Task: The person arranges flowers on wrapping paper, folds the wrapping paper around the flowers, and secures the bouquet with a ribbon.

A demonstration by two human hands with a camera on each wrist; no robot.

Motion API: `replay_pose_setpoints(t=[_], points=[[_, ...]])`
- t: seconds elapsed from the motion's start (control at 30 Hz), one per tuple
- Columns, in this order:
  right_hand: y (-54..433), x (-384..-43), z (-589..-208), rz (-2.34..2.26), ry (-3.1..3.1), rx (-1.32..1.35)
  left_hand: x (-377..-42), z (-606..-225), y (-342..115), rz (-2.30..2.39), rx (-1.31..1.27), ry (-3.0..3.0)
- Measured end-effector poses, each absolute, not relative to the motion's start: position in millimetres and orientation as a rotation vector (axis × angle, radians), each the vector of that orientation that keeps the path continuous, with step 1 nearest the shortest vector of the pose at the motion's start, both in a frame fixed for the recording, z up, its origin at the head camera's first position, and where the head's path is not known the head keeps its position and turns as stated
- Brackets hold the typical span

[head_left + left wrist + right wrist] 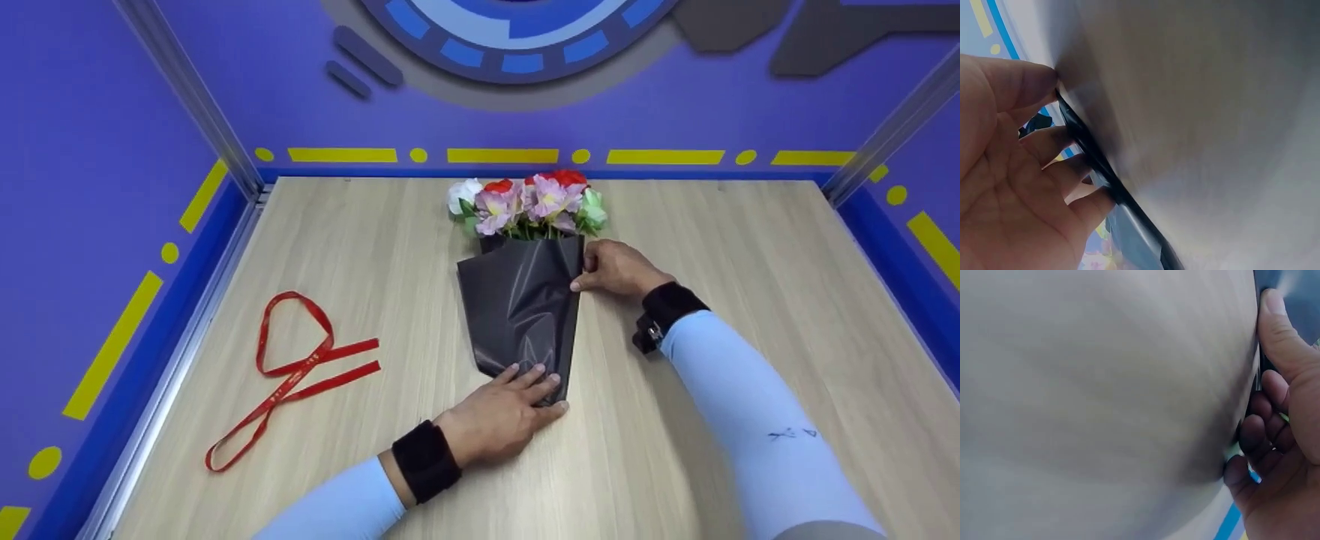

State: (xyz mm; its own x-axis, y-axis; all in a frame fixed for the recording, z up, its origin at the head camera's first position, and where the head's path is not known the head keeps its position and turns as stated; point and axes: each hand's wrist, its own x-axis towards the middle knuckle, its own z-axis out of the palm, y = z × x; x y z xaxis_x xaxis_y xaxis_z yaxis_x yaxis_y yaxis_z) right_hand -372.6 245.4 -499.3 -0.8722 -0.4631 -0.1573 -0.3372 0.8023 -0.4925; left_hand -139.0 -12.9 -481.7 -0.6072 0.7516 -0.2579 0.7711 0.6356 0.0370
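A bouquet of artificial flowers [551, 196] in red, pink, white and pale green lies on the table, its stems inside black wrapping paper [517, 292]. Near the narrow lower end, my left hand [499, 416] presses the paper flat with spread fingers; the left wrist view shows these fingertips along the dark paper edge [1092, 143]. My right hand [619, 268] holds the paper's right edge, just below the blooms. In the right wrist view, the thumb [1278, 323] lies on the paper and the other fingers curl beside the edge. Their tips are partly hidden.
To the left, a red ribbon [300, 367] lies in loose loops on the wood-grain table [712, 247]. Blue-purple panels [285, 97] with yellow marks stand at the back and both sides. Black bands [426, 461] wrap both wrists.
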Motion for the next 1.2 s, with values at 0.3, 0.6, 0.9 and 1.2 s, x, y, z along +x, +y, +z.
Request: replay_pose_setpoints(t=[0.3,0.6,0.9,1.2], points=[[255,-347,-499,-0.572,2.762,-0.560,-139,-485,-28,-0.033,1.328,2.623],[261,-352,-502,-0.620,2.743,-0.390,-136,-480,-29,0.027,1.310,2.593],[279,-373,-495,-0.694,2.688,-0.157,-134,-481,-26,0.038,1.333,2.595],[272,-365,-495,-0.676,2.820,0.001,-134,-481,-27,0.049,1.317,2.596]])
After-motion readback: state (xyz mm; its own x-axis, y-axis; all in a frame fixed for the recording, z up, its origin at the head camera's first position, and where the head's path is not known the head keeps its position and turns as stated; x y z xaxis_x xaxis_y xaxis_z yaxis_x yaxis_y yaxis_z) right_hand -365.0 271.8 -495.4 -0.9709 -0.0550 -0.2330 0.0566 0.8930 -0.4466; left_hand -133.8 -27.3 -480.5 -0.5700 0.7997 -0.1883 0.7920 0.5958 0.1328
